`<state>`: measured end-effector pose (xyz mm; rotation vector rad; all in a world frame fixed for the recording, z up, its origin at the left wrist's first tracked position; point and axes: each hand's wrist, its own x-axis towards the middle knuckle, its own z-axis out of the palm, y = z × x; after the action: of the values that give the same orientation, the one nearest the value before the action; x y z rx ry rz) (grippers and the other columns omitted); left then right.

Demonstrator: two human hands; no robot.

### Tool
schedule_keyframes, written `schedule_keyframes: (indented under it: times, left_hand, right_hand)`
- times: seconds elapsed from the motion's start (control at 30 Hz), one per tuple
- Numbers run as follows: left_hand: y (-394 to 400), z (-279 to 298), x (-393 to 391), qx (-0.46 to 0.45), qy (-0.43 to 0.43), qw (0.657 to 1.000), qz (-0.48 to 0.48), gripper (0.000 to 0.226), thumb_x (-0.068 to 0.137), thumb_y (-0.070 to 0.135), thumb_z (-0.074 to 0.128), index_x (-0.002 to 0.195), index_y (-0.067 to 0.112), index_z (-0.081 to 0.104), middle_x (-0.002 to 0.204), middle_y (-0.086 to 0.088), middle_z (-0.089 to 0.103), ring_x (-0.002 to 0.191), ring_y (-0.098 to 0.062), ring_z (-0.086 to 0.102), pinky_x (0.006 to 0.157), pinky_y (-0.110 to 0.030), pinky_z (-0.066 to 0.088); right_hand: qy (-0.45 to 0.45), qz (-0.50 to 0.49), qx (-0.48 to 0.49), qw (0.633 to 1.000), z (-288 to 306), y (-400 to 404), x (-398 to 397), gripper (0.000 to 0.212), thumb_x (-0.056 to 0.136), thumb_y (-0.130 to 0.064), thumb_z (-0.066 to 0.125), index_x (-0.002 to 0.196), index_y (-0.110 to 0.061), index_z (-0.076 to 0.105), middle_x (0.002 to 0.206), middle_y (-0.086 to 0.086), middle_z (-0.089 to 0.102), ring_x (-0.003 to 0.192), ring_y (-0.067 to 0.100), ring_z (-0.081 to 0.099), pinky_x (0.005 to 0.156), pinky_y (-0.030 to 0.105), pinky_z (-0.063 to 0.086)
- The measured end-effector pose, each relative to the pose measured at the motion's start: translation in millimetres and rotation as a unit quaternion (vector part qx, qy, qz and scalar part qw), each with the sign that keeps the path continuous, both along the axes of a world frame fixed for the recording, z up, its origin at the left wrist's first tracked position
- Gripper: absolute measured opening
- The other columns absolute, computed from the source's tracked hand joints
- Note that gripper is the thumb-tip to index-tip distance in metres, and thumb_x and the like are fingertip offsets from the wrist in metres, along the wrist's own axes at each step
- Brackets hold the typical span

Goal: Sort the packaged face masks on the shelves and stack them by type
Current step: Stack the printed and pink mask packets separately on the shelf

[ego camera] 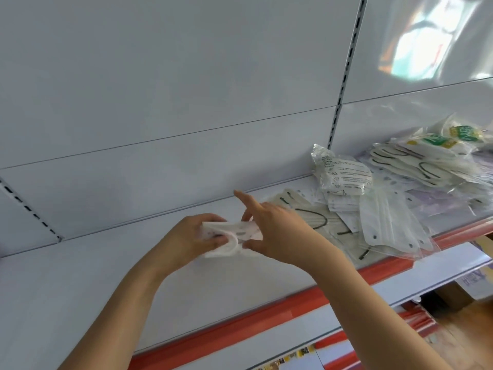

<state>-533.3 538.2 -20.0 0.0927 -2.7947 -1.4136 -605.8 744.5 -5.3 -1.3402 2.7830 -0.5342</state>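
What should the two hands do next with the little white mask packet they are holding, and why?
Probably lower the small white clear-wrapped mask packet flat onto the bare white shelf board to start its own stack. Both the left hand and the right hand hold it just above that bare space, while the jumbled heap of clear-bagged masks lies unsorted to the right.

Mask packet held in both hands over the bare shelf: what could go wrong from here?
The mask packet is pinched only at its ends by the left hand and right hand, so the slick wrapper might slip. The loose pile overhangs the shelf's red edge; a brush from the right forearm could knock packets off. Mixed types there invite mis-sorting.
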Motion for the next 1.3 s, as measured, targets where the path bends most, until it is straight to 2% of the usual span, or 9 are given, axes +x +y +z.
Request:
schedule_keyframes:
  times: [0.2,0.37,0.5,0.63,0.8,0.93,1.1,1.2,1.3]
  left_hand:
    - [8,-18,3,0.171,0.027,0.981,0.092,0.024,0.080,0.023,0.081,0.102,0.017,0.077,0.097,0.002,0.079,0.093,-0.013,0.074,0.085,-0.026,0.054]
    - [25,-23,-5,0.132,-0.016,0.989,0.069,0.028,0.083,0.023,0.081,0.110,0.021,0.076,0.100,0.008,0.079,0.096,-0.010,0.075,0.090,-0.030,0.058]
    - [34,-20,-14,0.187,-0.016,0.977,0.097,0.031,0.080,0.030,0.086,0.109,0.022,0.077,0.100,0.005,0.080,0.095,-0.014,0.076,0.095,-0.040,0.056]
    - [53,-18,-22,0.258,-0.010,0.961,0.101,0.043,0.064,0.037,0.082,0.102,0.019,0.080,0.102,-0.002,0.080,0.096,-0.020,0.076,0.097,-0.043,0.054]
    - [69,-19,-28,0.326,-0.019,0.939,0.106,0.036,0.066,0.024,0.088,0.100,0.015,0.080,0.105,-0.007,0.079,0.095,-0.021,0.076,0.097,-0.040,0.052]
    - [64,-17,-28,0.401,-0.016,0.907,0.129,0.052,0.067,0.017,0.084,0.118,0.013,0.072,0.115,-0.005,0.076,0.107,-0.023,0.073,0.103,-0.043,0.051]
    - [54,-2,-18,0.467,0.063,0.864,0.179,0.035,0.091,0.005,0.065,0.124,0.016,0.068,0.114,0.001,0.077,0.100,-0.012,0.075,0.067,-0.022,0.060]
    - [33,5,-8,0.463,0.111,0.849,0.229,0.026,0.094,0.006,0.062,0.116,0.018,0.071,0.114,0.002,0.077,0.102,-0.011,0.074,0.074,-0.025,0.062]
    - [7,7,3,0.458,0.141,0.831,0.285,0.022,0.092,0.007,0.067,0.110,0.017,0.073,0.119,-0.003,0.075,0.107,-0.015,0.072,0.087,-0.033,0.059]
  right_hand:
    - [-0.109,-0.139,-0.203,0.963,-27,44,-1,0.023,0.087,-0.034,0.072,0.109,-0.032,0.064,0.087,-0.020,0.063,0.082,-0.003,0.058,0.071,0.015,0.044]
    - [-0.157,-0.108,-0.218,0.957,-32,55,4,0.053,0.091,-0.065,0.048,0.133,-0.033,0.053,0.130,-0.018,0.059,0.118,-0.003,0.053,0.097,0.021,0.044]
    - [-0.010,-0.411,-0.079,0.908,-36,108,-29,0.086,0.088,-0.073,0.042,0.153,-0.020,0.027,0.155,0.002,0.037,0.143,0.026,0.032,0.117,0.044,0.029]
    - [-0.061,-0.514,0.043,0.854,-49,150,-43,0.063,0.091,-0.060,0.054,0.128,-0.009,0.049,0.123,0.008,0.057,0.124,0.034,0.051,0.098,0.041,0.044]
    - [-0.051,-0.539,-0.196,0.817,-38,165,-37,0.015,0.094,-0.022,0.058,0.102,-0.022,0.070,0.077,0.001,0.065,0.069,0.022,0.060,0.057,0.028,0.044]
    - [-0.172,-0.457,-0.457,0.744,-12,170,-20,0.011,0.094,-0.021,0.065,0.087,-0.026,0.072,0.080,0.006,0.072,0.074,0.026,0.064,0.066,0.033,0.050]
    - [-0.400,-0.335,-0.606,0.600,-10,135,-9,0.016,0.093,-0.020,0.067,0.105,-0.010,0.072,0.093,0.012,0.076,0.077,0.025,0.071,0.071,0.041,0.061]
    - [-0.448,-0.317,-0.555,0.626,-21,93,-10,0.017,0.097,-0.023,0.062,0.103,-0.010,0.072,0.094,0.014,0.075,0.078,0.027,0.070,0.073,0.043,0.056]
    - [-0.449,-0.292,-0.406,0.740,-40,51,-9,0.024,0.099,-0.033,0.057,0.108,-0.015,0.070,0.098,0.007,0.075,0.090,0.026,0.070,0.081,0.041,0.055]
